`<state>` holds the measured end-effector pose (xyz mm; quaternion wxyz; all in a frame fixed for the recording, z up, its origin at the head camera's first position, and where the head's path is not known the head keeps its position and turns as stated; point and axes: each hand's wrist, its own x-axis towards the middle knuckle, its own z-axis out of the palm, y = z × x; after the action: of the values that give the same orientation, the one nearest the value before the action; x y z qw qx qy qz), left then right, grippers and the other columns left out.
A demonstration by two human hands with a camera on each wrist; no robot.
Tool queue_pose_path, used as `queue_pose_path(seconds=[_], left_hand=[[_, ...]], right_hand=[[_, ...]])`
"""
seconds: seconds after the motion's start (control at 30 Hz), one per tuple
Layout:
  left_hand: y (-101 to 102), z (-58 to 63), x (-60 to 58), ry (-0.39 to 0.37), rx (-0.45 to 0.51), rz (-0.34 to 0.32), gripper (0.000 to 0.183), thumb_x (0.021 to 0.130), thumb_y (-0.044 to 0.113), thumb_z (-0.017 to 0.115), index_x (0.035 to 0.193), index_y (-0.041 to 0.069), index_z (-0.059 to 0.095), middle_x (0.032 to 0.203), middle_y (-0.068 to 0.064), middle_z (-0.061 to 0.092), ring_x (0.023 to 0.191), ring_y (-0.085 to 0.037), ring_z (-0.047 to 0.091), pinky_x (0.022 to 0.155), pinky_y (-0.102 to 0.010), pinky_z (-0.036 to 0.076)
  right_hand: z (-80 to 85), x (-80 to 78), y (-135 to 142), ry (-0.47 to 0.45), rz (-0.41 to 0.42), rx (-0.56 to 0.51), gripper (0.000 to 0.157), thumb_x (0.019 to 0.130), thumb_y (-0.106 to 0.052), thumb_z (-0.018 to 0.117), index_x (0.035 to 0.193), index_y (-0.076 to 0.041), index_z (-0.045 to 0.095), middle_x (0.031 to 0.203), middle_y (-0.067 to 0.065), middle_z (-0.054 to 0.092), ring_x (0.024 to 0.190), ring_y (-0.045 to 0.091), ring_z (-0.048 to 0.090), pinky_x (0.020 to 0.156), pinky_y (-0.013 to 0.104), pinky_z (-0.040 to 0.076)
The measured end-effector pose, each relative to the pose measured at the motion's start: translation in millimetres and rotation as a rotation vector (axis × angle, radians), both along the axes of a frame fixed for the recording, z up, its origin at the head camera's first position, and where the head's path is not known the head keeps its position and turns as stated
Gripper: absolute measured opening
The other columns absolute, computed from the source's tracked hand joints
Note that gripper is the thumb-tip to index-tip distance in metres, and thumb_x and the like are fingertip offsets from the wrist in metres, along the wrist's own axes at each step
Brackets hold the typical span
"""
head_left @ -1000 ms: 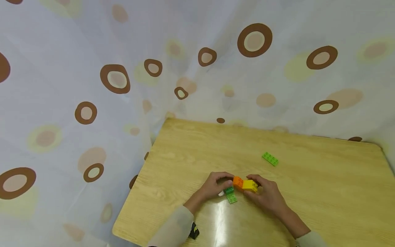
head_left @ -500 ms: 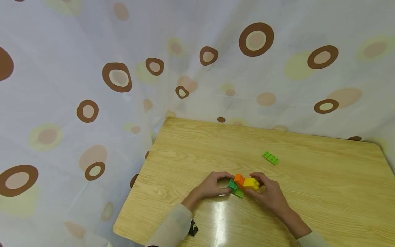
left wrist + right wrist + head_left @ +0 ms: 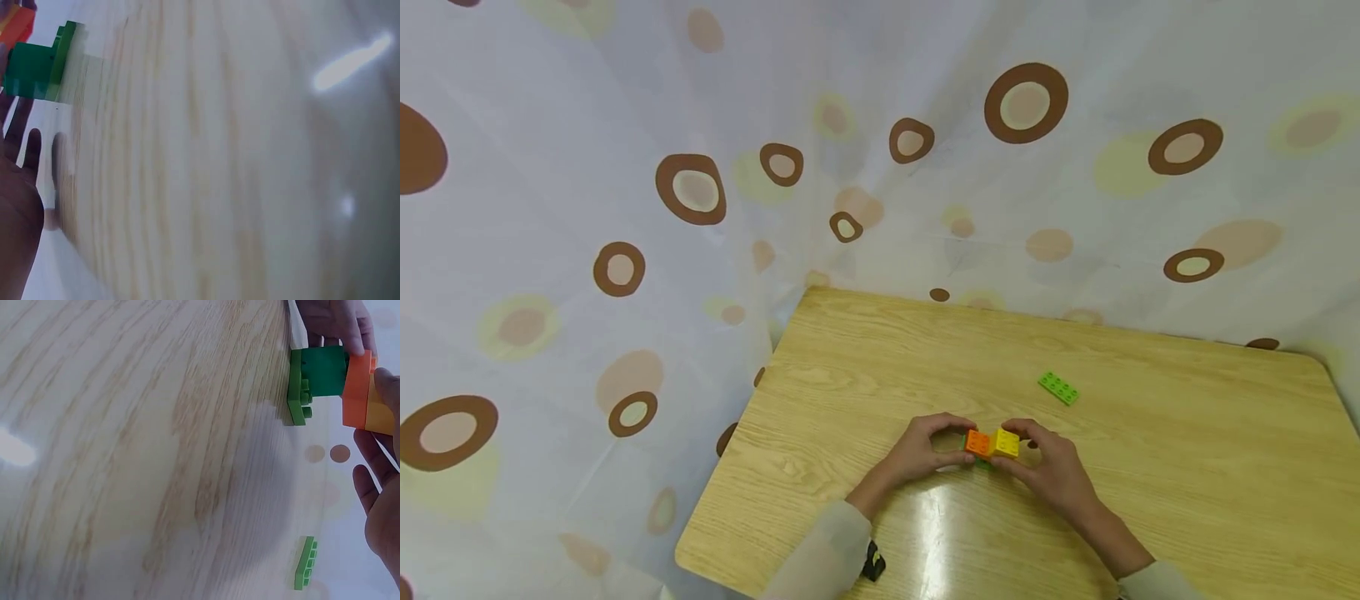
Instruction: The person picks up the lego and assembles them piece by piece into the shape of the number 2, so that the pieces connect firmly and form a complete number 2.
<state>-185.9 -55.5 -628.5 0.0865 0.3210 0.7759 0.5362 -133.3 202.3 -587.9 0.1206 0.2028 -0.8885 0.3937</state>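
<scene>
In the head view, my left hand [image 3: 917, 450] pinches the side of a toy-brick stack between thumb and fingers. My right hand [image 3: 1054, 471] grips the yellow toy brick [image 3: 1006, 443] from the other side. An orange brick [image 3: 977, 442] lies between the hands, with the yellow one attached to its right part. Beneath it, in the right wrist view, the dark green brick [image 3: 324, 370] stands on a light green studded plate [image 3: 295, 387]. The orange brick sits right at the dark green brick's top. Fingers partly cover the orange and yellow bricks.
A flat light green brick [image 3: 1058, 388] lies farther back on the wooden table [image 3: 865, 350]. A small black and yellow thing [image 3: 873, 562] is beside the left sleeve, near the front. A patterned curtain [image 3: 925, 208] hangs behind and to the left.
The orange and yellow bricks have come over the dark green brick, which they now mostly cover in the head view. The light green plate has turned and moved under them. Both hands stay close together.
</scene>
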Motion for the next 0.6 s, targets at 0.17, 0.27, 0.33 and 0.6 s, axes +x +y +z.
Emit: queue_pose_path(seconds=[0.17,0.27,0.33,0.6], left_hand=[[0.5,-1.5,0.5,0.008,0.013,0.022,0.046,0.091,0.023,0.085,0.134,0.012,0.072,0.128,0.005,0.074,0.120,-0.006,0.066,0.109,-0.031,0.050],[0.4,-2.3,1.3,0.009,0.023,0.032,0.041,0.092,0.024,0.085,0.131,0.015,0.074,0.125,0.006,0.075,0.117,-0.005,0.068,0.108,-0.031,0.051],[0.0,-3.2,1.7,0.015,0.031,0.038,0.039,0.092,0.023,0.084,0.129,0.015,0.075,0.124,0.005,0.076,0.116,-0.005,0.068,0.107,-0.031,0.051],[-0.2,-5.1,2.7,-0.019,0.092,0.030,0.038,0.093,0.016,0.083,0.130,0.010,0.074,0.126,0.000,0.076,0.114,-0.007,0.071,0.100,-0.028,0.056]], right_hand=[[1.7,-0.4,-3.1,0.011,-0.005,0.010,0.055,0.077,-0.013,0.096,0.124,-0.005,0.071,0.118,0.005,0.077,0.099,0.020,0.070,0.080,0.044,0.059],[2.1,-0.6,-4.4,0.022,-0.007,0.008,0.055,0.076,-0.013,0.096,0.124,-0.004,0.071,0.118,0.005,0.076,0.099,0.020,0.069,0.080,0.045,0.058],[2.4,-0.6,-5.5,0.030,-0.007,0.004,0.055,0.076,-0.012,0.096,0.124,-0.005,0.071,0.117,0.004,0.076,0.099,0.019,0.068,0.081,0.044,0.058],[3.6,0.0,-9.5,0.044,-0.011,-0.012,0.054,0.074,-0.012,0.097,0.122,-0.006,0.072,0.114,0.002,0.076,0.098,0.015,0.067,0.081,0.042,0.058]])
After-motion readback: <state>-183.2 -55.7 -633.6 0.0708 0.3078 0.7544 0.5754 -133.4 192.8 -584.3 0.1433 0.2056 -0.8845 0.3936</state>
